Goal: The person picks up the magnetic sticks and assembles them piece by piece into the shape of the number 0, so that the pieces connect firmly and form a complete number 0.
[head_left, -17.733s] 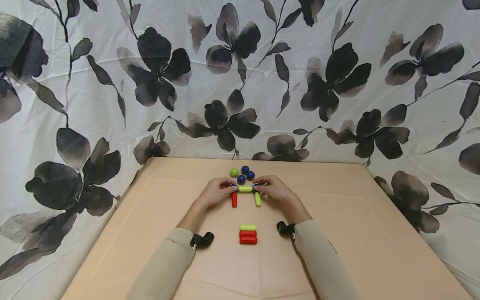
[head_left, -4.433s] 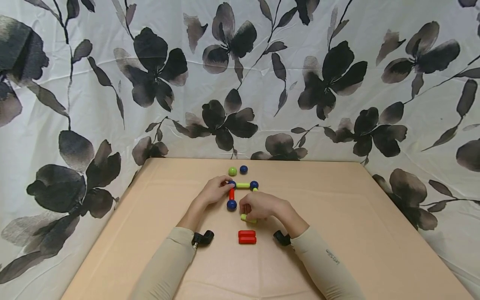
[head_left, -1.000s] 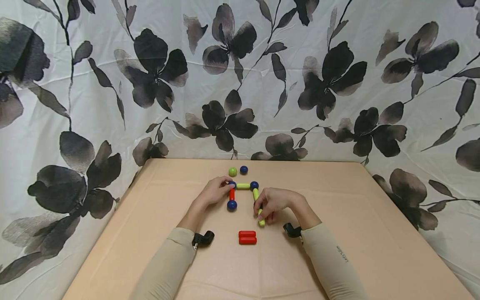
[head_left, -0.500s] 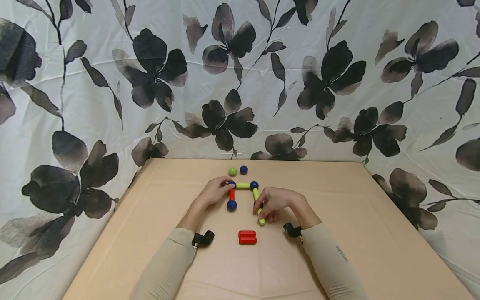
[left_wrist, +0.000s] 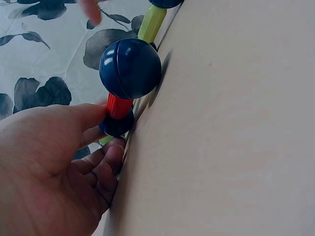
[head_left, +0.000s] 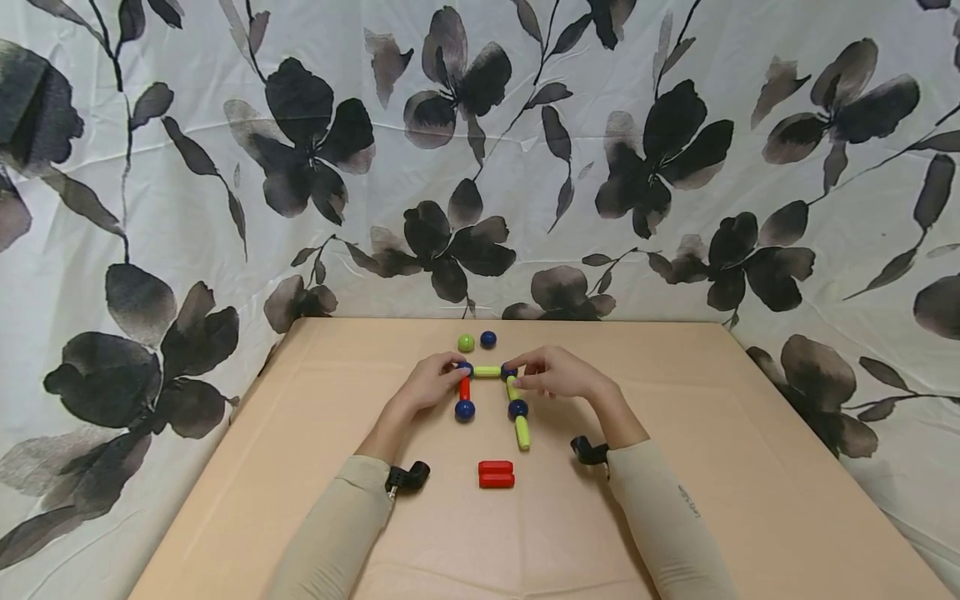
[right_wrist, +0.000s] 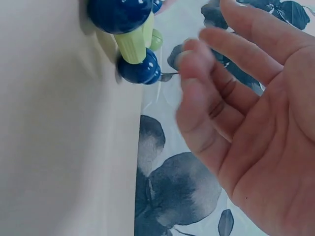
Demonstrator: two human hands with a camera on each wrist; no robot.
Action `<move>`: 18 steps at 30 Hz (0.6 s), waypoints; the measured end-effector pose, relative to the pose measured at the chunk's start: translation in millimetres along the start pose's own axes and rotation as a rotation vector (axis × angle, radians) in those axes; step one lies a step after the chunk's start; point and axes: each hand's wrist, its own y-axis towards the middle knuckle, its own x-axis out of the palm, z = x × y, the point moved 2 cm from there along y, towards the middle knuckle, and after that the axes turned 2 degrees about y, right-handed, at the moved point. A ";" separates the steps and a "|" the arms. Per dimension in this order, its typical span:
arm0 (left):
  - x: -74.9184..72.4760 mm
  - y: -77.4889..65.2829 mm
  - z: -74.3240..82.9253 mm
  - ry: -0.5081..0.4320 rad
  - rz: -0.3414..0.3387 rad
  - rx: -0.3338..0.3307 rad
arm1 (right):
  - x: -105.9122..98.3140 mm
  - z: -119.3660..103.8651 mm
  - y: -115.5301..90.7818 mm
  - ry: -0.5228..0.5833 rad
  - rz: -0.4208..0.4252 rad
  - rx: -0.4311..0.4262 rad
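A frame of balls and rods lies on the table. My left hand (head_left: 431, 381) pinches its far left blue ball (left_wrist: 117, 124) between thumb and fingers. From that ball a red rod (head_left: 465, 389) runs toward me to another blue ball (head_left: 464, 410), and a yellow-green rod (head_left: 487, 372) runs right to the far right blue ball. My right hand (head_left: 558, 372) is at this far right ball (head_left: 507, 371), fingers loosely bent and apart from it in the right wrist view. Down the right side follow a yellow-green rod (head_left: 512, 389), a blue ball (head_left: 517, 408) and another yellow-green rod (head_left: 522, 433).
Behind the frame sit a loose green ball (head_left: 467, 342) and a loose blue ball (head_left: 488, 339). Two red rods (head_left: 496, 474) lie side by side nearer me. Patterned cloth (head_left: 480, 167) hangs at the table's (head_left: 637, 350) far edge.
The right hand has left the near yellow-green rod and moved up to the far right ball. That rod, loose in the hand 4.4 s ago, now extends the right side. The left hand stays.
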 end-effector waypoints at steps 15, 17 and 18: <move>0.6 -1.9 0.1 -0.002 0.002 -0.011 | 6.2 22.4 12.4 0.008 -0.163 0.043; -0.3 -1.5 -0.2 -0.001 0.002 -0.011 | 10.4 26.0 13.6 0.037 -0.192 0.036; -0.9 -1.5 0.0 0.000 0.002 -0.010 | 12.1 27.6 14.3 0.048 -0.198 0.033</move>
